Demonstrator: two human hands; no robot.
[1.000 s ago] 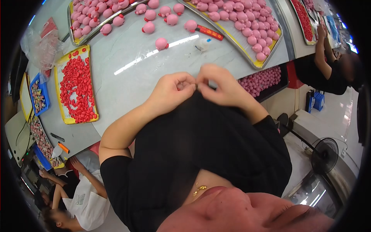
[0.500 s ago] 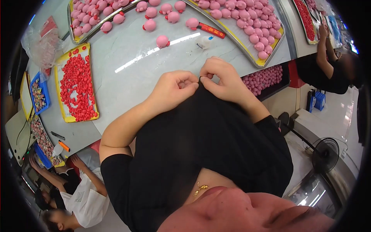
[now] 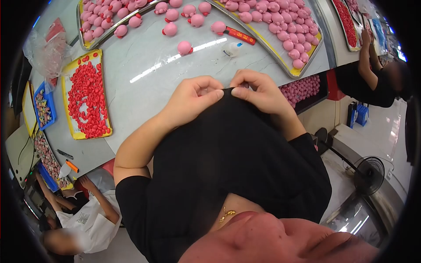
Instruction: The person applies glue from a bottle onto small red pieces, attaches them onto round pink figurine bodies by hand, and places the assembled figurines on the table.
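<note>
My left hand (image 3: pixel 195 97) is closed in a pinch, its thumb and forefinger on the edge of a black shirt (image 3: pixel 228 144). Just to the right, my right hand (image 3: pixel 258 92) pinches the same edge, a small gap apart from the left. Between the two hands the cloth is drawn up to a point at the table's front edge. The other fingers of both hands are curled. Whether something small sits between the fingertips cannot be seen.
Pink pig-like figures (image 3: pixel 185 47) lie on the grey table (image 3: pixel 144 101), with metal trays (image 3: pixel 291 48) of more beyond. A yellow-edged tray (image 3: pixel 87 94) of red pieces stands left. A small clear bottle (image 3: pixel 231 49) and red cutter (image 3: pixel 240 35) lie ahead. Co-workers sit both sides.
Both my hands have shifted slightly, and the pinched shirt edge between them is spread a little wider. At lower left, the co-worker in white has leaned and turned their head.
</note>
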